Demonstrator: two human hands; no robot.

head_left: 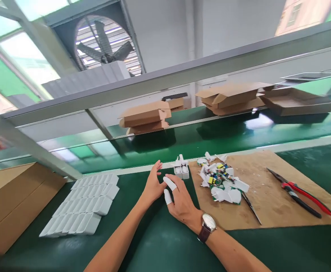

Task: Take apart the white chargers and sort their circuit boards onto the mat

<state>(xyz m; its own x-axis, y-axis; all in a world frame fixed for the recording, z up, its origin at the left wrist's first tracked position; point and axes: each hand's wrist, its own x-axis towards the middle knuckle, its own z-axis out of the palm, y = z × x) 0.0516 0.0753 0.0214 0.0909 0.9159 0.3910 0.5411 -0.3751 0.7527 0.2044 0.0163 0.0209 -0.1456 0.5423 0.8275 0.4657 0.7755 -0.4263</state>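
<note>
Down on the green counter (165,241), both hands sit close together near the middle. Left hand (153,185) is open, fingers stretched forward and slightly up, holding nothing. Right hand (179,200) lies just beside it, almost touching, palm down and loosely spread, also gripping nothing; two of its fingers wear white finger cots (168,189), and a wristwatch (207,226) with a brown strap sits on that wrist.

Just ahead of the fingertips stands a small cluster of white plastic parts (181,168), near both hands but not touched. To the right of that, a brown cardboard sheet (267,200) lies flat, carrying a heap of broken white housings and small circuit boards (222,179). A dark thin blade or tool (252,207) rests at the heap's lower edge; what it is exactly, I cannot tell. Farther right on the same sheet lie red-handled pliers (301,194), well apart from the hands.

Left of the hands, rows of white cases (83,204) are packed side by side in a neat block. Beyond those, at the far left edge, sits a large brown carton (12,200). Across the green belt, folded cardboard boxes (146,117) are stacked, and a big wall fan (105,49) hangs high behind.
</note>
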